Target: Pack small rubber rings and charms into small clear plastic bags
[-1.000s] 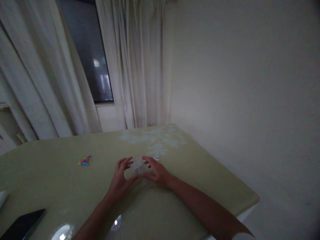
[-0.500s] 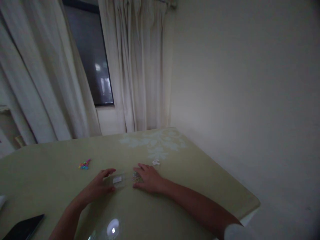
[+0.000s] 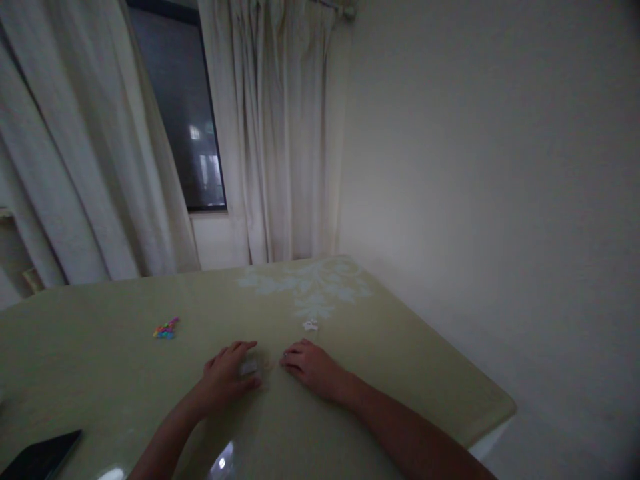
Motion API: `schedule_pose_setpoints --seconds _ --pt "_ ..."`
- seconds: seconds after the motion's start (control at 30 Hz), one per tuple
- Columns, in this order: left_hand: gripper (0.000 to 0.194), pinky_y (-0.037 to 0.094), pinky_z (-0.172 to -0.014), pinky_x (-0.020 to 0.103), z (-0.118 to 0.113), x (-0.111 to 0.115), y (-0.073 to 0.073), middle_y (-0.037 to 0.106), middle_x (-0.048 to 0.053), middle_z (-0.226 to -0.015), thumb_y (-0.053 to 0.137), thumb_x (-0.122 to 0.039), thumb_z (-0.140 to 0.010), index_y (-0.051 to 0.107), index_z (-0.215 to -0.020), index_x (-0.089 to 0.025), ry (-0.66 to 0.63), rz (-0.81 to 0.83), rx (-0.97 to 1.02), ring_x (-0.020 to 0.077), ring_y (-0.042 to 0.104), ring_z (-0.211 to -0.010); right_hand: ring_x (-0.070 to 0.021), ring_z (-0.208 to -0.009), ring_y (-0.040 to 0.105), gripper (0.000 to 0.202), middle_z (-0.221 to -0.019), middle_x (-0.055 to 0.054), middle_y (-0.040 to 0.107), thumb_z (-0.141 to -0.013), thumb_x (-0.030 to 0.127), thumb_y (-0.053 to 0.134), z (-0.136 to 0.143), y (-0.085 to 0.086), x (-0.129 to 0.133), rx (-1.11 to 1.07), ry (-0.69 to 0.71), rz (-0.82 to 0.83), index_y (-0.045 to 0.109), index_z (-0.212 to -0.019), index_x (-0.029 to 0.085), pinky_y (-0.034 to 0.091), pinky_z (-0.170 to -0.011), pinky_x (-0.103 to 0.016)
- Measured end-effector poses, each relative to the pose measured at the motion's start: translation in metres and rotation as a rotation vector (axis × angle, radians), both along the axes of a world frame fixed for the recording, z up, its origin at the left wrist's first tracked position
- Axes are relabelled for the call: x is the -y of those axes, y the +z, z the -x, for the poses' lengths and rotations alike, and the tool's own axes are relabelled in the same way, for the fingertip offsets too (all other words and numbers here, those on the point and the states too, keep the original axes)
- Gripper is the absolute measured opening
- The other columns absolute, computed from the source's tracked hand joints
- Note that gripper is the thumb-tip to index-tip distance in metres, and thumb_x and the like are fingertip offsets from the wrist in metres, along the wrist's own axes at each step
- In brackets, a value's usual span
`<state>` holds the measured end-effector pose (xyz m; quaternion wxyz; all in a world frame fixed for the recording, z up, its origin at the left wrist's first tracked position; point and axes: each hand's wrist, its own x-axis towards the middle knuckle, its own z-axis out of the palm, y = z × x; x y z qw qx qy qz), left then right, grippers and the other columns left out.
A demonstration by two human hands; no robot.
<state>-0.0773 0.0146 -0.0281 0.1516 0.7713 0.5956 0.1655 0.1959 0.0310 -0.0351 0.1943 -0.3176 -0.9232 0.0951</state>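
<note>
A small clear plastic box (image 3: pixel 250 365) with a white patch lies on the table between the thumb and fingers of my left hand (image 3: pixel 223 375), which grips it from the left side. Just right of it rests my right hand (image 3: pixel 314 368), its fingers curled together and pointing at the box. A bit of silvery grey shows at those fingertips, seemingly from the small metallic pieces; most of what is inside is covered. Beyond the right hand sits a little white star-shaped piece (image 3: pixel 311 325).
A heap of bright coloured small pieces (image 3: pixel 166 329) lies at the left on the pale green table (image 3: pixel 400 373). A dark flat object (image 3: pixel 43 457) is at the near left corner. Curtains (image 3: pixel 295 147) and a wall (image 3: pixel 475 167) stand behind and to the right.
My left hand has moved right together with the clear box. My right hand has shifted slightly right and its spread fingers have closed; the pile of small metallic pieces under it no longer shows.
</note>
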Motion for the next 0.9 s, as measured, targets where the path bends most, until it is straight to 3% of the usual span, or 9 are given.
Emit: schedule_pose_setpoints --seconds 0.1,0.2,0.33,0.5,0.63,0.73,0.9 --pt "0.067 0.037 -0.114 0.052 -0.020 0.008 0.011 0.058 0.015 -0.151 0.065 -0.036 -0.082 0.055 -0.146 -0.021 -0.026 0.017 -0.065 0.0338 0.052 -0.140 -0.0215 -0.113 0.064 0.026 -0.120 -0.010 0.072 -0.103 0.025 0.060 -0.004 0.007 -0.001 -0.060 -0.010 0.065 0.072 -0.125 0.018 0.048 -0.102 -0.031" --pt "0.065 0.037 -0.113 0.050 -0.033 0.015 0.015 0.059 0.013 -0.150 0.066 -0.035 -0.084 0.055 -0.147 -0.025 -0.053 -0.012 -0.094 0.0329 0.052 -0.138 -0.0243 -0.119 0.062 0.042 -0.129 -0.012 0.068 -0.096 0.029 0.069 -0.009 0.013 -0.002 -0.112 -0.047 0.106 0.065 -0.136 0.018 0.047 -0.105 -0.034" --pt "0.056 0.036 -0.112 0.051 -0.040 0.021 0.011 0.062 0.010 -0.146 0.064 -0.033 -0.087 0.059 -0.143 -0.029 -0.081 -0.151 -0.123 0.0316 0.054 -0.136 -0.0279 -0.124 0.059 0.053 -0.133 -0.013 0.066 -0.090 0.041 0.077 -0.017 0.014 -0.003 -0.109 -0.096 0.126 0.064 -0.137 0.020 0.046 -0.108 -0.038" --pt "0.046 0.037 -0.110 0.051 -0.037 0.022 0.005 0.064 0.010 -0.143 0.062 -0.029 -0.089 0.066 -0.135 -0.030 -0.075 -0.234 -0.186 0.0310 0.056 -0.132 -0.0274 -0.116 0.063 0.044 -0.122 -0.013 0.069 -0.090 0.040 0.077 -0.020 0.014 -0.005 -0.080 -0.102 0.150 0.071 -0.127 0.016 0.049 -0.103 -0.037" --pt "0.037 0.035 -0.111 0.055 -0.039 0.022 0.003 0.064 0.009 -0.145 0.061 -0.023 -0.089 0.072 -0.125 -0.030 -0.055 -0.312 -0.240 0.0327 0.056 -0.133 -0.0289 -0.117 0.062 0.055 -0.122 -0.013 0.069 -0.082 0.043 0.084 -0.021 0.013 -0.007 -0.088 -0.115 0.157 0.070 -0.128 0.016 0.048 -0.103 -0.039" --pt "0.028 0.033 -0.111 0.056 -0.049 0.021 0.000 0.069 0.008 -0.137 0.056 -0.021 -0.096 0.076 -0.113 -0.030 -0.099 -0.357 -0.232 0.0314 0.060 -0.127 -0.0268 -0.110 0.064 0.049 -0.118 -0.012 0.070 -0.083 0.039 0.085 -0.019 0.010 -0.008 -0.110 -0.114 0.173 0.071 -0.125 0.017 0.050 -0.098 -0.036" --pt "0.028 0.030 -0.111 0.054 -0.064 0.019 0.000 0.078 0.003 -0.110 0.056 -0.011 -0.098 0.077 -0.101 -0.029 -0.139 -0.369 -0.198 0.0268 0.067 -0.115 -0.0233 -0.103 0.066 0.030 -0.112 -0.009 0.071 -0.091 0.029 0.076 -0.012 0.005 -0.008 -0.136 -0.094 0.193 0.073 -0.119 0.019 0.050 -0.092 -0.032"
